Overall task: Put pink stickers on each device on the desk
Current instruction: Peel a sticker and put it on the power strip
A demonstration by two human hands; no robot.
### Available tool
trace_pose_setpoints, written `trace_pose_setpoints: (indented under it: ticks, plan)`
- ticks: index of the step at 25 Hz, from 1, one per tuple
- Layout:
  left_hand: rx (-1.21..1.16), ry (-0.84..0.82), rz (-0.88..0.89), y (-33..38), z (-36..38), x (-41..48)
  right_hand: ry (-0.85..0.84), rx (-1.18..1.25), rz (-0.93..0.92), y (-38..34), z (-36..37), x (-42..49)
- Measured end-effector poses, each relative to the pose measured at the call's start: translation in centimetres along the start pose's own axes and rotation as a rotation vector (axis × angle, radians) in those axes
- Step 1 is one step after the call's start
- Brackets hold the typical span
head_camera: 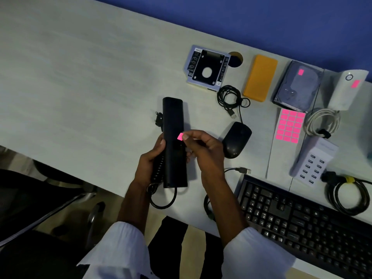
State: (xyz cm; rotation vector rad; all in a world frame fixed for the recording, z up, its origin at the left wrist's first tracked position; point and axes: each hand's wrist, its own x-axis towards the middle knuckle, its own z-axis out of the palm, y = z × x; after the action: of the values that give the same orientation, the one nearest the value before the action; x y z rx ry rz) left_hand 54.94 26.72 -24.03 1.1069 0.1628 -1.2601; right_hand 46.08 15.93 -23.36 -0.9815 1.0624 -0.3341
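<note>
My left hand (151, 160) grips a long black power strip (173, 125) with its coiled cable, lifted above the desk edge. My right hand (203, 147) pinches a small pink sticker (180, 136) between thumb and finger, right at the strip's face. A sheet of pink stickers (289, 125) lies to the right. The bagged hard drive (298, 85) and the white device (348, 89) each carry a pink sticker. I see no sticker on the black mouse (236, 139), orange power bank (260, 77), drive caddy (207, 68), white USB hub (314, 162) or keyboard (302, 224).
A black USB cable coil (231, 99) lies between caddy and mouse. A white cable bundle (322, 121) and a black cable coil (348, 196) sit at the right. A round cable hole (236, 59) is in the desk. A chair (40, 198) stands at the lower left.
</note>
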Motion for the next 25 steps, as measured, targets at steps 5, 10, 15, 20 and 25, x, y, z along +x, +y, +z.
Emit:
trace_pose_setpoints:
  ticks: [5,10,15,20,25]
  plan:
    - [-0.024,0.021,-0.043,-0.9,-0.2,-0.3,0.082,-0.192,-0.097,0.8,0.3,0.3]
    - [-0.01,0.01,-0.046,-1.3,-0.8,-0.1,0.13,-0.291,-0.223,1.4,0.4,0.2]
    - [0.023,-0.022,-0.037,-1.7,-1.1,-0.2,0.132,-0.198,-0.106,1.1,0.6,0.2]
    - [0.096,-0.134,0.015,-1.5,-1.2,0.0,0.08,-0.083,0.049,1.7,0.1,0.3]
    - [0.615,0.232,0.254,0.0,-0.3,1.1,0.126,-0.031,0.089,2.8,-0.6,-0.3]
